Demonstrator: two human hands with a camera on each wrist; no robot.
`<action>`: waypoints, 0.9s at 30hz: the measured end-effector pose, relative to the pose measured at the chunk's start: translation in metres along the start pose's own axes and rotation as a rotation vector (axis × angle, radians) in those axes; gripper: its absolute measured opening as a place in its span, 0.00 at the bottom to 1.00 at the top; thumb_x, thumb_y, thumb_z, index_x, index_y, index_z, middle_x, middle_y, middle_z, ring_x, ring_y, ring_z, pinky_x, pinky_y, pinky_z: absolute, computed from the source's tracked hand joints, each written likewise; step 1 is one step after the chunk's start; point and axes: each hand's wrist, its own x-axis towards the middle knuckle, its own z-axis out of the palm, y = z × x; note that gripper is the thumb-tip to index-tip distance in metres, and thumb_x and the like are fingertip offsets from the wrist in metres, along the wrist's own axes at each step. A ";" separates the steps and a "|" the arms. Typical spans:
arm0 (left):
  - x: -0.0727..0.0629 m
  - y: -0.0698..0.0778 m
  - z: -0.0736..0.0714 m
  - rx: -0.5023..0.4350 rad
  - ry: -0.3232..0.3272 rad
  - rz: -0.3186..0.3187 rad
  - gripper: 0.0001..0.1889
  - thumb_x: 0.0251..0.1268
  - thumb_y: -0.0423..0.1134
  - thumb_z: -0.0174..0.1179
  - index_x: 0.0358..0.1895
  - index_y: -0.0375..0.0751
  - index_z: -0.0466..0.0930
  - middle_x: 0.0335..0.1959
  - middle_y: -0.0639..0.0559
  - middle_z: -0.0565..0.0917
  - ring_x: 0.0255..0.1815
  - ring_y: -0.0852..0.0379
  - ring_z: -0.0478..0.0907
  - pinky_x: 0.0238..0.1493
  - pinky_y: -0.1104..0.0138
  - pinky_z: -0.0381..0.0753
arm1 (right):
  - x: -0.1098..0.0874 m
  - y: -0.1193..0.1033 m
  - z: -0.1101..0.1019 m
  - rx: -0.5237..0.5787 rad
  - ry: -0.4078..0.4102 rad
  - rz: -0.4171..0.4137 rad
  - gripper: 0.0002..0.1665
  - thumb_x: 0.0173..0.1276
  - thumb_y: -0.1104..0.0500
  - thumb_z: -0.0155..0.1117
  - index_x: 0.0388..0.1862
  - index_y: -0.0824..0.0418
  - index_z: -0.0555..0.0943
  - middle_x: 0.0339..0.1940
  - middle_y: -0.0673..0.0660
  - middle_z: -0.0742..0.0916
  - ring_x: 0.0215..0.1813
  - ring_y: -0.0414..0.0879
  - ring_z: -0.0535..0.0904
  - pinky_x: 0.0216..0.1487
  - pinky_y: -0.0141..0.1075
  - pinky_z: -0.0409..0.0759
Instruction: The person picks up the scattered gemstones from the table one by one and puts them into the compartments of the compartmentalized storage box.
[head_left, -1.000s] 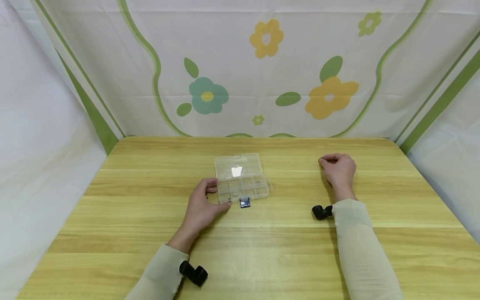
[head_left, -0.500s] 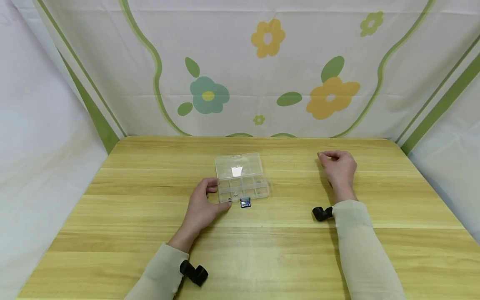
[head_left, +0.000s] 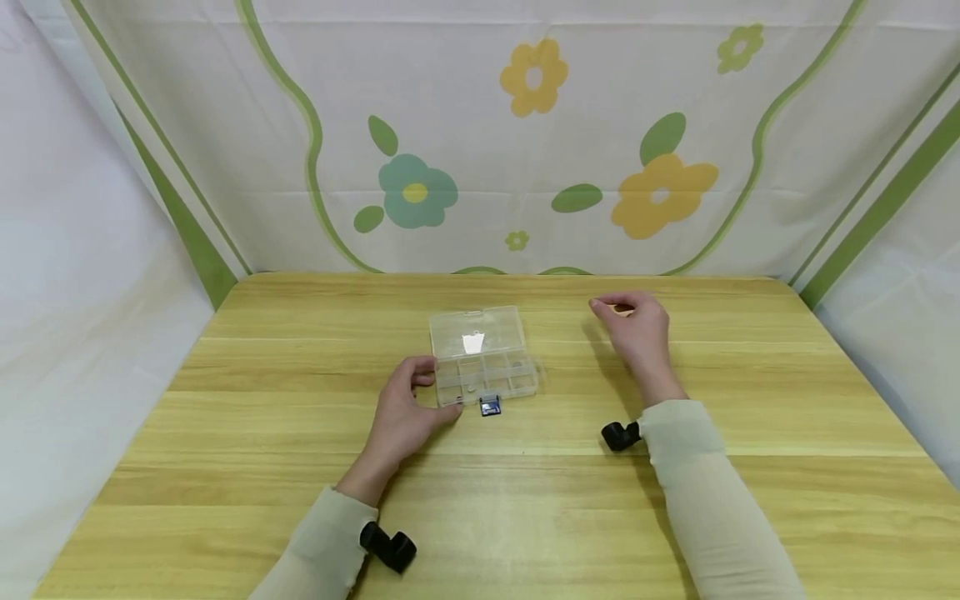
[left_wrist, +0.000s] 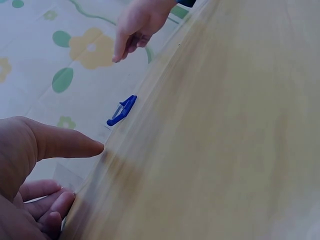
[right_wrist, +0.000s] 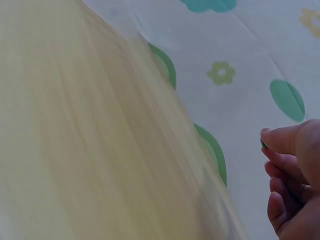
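A clear plastic compartment box lies on the table with its lid folded back. My left hand holds the box at its left end, thumb at the front corner and fingers along the side. At the box's front edge sits a small blue piece, seen side-on as a blue frame in the left wrist view. Raised over the table to the right of the box, my right hand pinches a tiny dark green thing between thumb and forefinger. Its kind is too small to tell. A few tiny bits show in the compartments.
The wood-grain table reaches back to a white flowered cloth, with more cloth at both sides. A black wrist camera sits on the left sleeve, another black camera on the right.
My right hand has moved left towards the box and slightly farther back, its fingertips still pinched. The left hand and the box have stayed in place.
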 end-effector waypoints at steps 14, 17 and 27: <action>0.004 0.022 0.003 -0.012 0.025 -0.132 0.40 0.46 0.26 0.79 0.68 0.38 0.76 0.65 0.39 0.81 0.66 0.41 0.77 0.69 0.47 0.77 | -0.031 -0.037 0.046 0.010 -0.204 -0.143 0.15 0.75 0.47 0.73 0.50 0.55 0.91 0.58 0.56 0.85 0.56 0.52 0.78 0.52 0.43 0.77; 0.006 0.025 0.004 -0.011 0.029 -0.153 0.40 0.45 0.25 0.78 0.68 0.38 0.76 0.65 0.40 0.81 0.66 0.41 0.77 0.68 0.47 0.78 | -0.041 -0.047 0.055 0.025 -0.252 -0.190 0.12 0.74 0.49 0.74 0.48 0.55 0.91 0.54 0.55 0.85 0.52 0.51 0.78 0.51 0.41 0.78; 0.011 0.033 0.006 0.082 0.013 -0.176 0.40 0.42 0.27 0.78 0.66 0.36 0.74 0.66 0.39 0.80 0.67 0.39 0.78 0.69 0.47 0.79 | -0.068 -0.066 0.086 0.032 -0.358 -0.325 0.05 0.72 0.53 0.77 0.42 0.52 0.92 0.48 0.51 0.88 0.51 0.49 0.80 0.48 0.37 0.78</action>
